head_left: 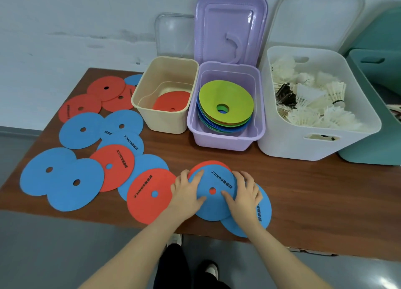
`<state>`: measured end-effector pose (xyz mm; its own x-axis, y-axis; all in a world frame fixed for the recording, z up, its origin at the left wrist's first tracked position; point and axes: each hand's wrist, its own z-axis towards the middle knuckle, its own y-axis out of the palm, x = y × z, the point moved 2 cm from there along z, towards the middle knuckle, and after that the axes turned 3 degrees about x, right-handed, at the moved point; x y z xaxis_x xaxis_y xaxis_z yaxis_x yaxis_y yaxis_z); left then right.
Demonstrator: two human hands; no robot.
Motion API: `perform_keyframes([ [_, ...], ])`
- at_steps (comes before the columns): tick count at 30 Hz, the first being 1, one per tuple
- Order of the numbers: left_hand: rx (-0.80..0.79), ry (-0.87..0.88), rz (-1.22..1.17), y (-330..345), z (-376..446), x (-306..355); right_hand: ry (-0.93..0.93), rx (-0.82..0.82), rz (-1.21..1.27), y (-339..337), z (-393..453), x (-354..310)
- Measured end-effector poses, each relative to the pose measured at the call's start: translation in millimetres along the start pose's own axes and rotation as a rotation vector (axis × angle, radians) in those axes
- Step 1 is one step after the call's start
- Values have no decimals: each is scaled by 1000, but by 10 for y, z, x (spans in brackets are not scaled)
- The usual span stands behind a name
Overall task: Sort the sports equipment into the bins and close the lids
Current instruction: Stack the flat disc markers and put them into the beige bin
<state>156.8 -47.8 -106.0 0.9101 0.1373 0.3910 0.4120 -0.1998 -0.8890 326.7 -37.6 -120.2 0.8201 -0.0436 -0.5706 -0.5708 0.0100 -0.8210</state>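
Left hand (188, 193) and right hand (244, 192), fingers spread flat, press either side of a blue disc (213, 194) topping a small stack, likely squaring it for the beige bin (165, 93) holding one red disc (172, 101); brown table (314, 191) against pale wall, grey floor, lids off.

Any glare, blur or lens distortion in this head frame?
Head view: wide-angle bending bows the brown wooden table edges and tilts the white plastic bin; soft glare on the upright purple plastic lid; even lighting, faint shadows; both hands reasonably sharp.
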Motion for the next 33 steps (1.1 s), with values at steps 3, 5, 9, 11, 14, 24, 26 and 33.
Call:
perform_keyframes([
  [3, 59, 61, -42, 13, -61, 108, 47, 68, 41, -64, -90, 84],
  [5, 98, 106, -48, 22, -61, 231, 97, 107, 42, -114, -136, 153],
  [9, 76, 145, -78, 102, -67, 485, 215, 153, 35, -219, -205, 261],
  [11, 38, 152, -137, 169, -85, 554, 268, 194, 40, -275, -254, 348],
  [14, -52, 146, -144, 265, -109, 612, 321, 204, 6, -337, -317, 529],
  [24, -152, 137, 64, 432, -226, 656, 384, 130, -93, -304, -415, 645],
  [26, -149, 143, 36, 469, -275, 688, 385, 122, -45, -330, -397, 669],
  [33, -90, 156, -37, 488, -332, 684, 363, 83, 11, -405, -369, 688],
])
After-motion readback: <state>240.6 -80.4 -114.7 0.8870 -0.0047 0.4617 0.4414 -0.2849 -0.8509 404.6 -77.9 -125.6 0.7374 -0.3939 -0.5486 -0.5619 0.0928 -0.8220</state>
